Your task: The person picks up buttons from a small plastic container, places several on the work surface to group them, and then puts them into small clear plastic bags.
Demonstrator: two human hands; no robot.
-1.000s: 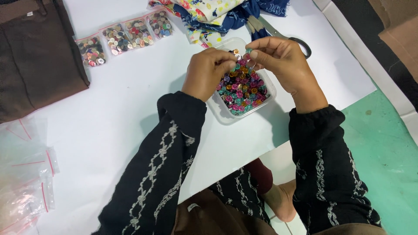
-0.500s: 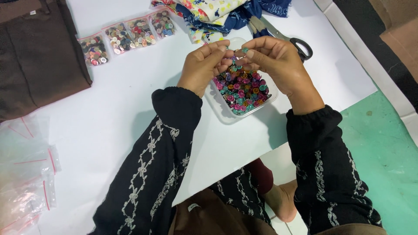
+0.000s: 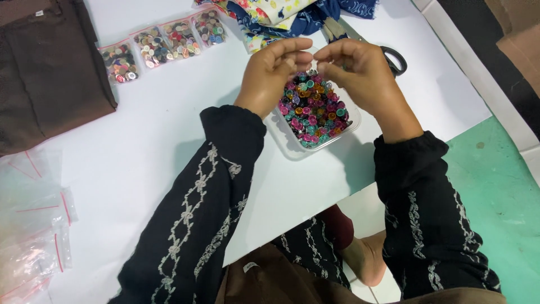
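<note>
left hand [image 3: 270, 70]: hovers over the near-left rim of the tub, fingers curled in, thumb and forefinger tips pinched together; whatever sits between them is too small to see, cannot tell if it grips a button.
right hand [image 3: 360, 70]: mirror pose over the tub's far-right side, fingers bent, tips pinched toward the left hand's tips; held item not visible either.
fingertip gap: the two pinches nearly touch, right above the tub's far edge.
button tub [image 3: 315, 110]: clear plastic container, roughly rectangular, long axis running diagonally from far-left to near-right; packed with mixed colour buttons, pink, teal, orange, black. Lies directly under both hands, slightly toward the person.
nearer hand: about equal; left covers the left rim, right covers the far corner.
button bags [image 3: 163, 42]: row of small zip bags with sorted buttons, far-left of the hands, well apart from the tub.
empty zip bags [image 3: 34, 225]: heap of clear red-strip bags at the table's near-left edge.
scissors [image 3: 388, 53]: black handle poking out just behind the right hand, blades toward the cloth.
printed cloth [image 3: 292, 11]: blue and floral fabric pieces at the far edge.
brown garment [image 3: 45, 67]: folded, far-left corner.
table [image 3: 140, 141]: white, flat, matte top.
floor [image 3: 495, 186]: green on the right; person's bare foot under the table edge.
</note>
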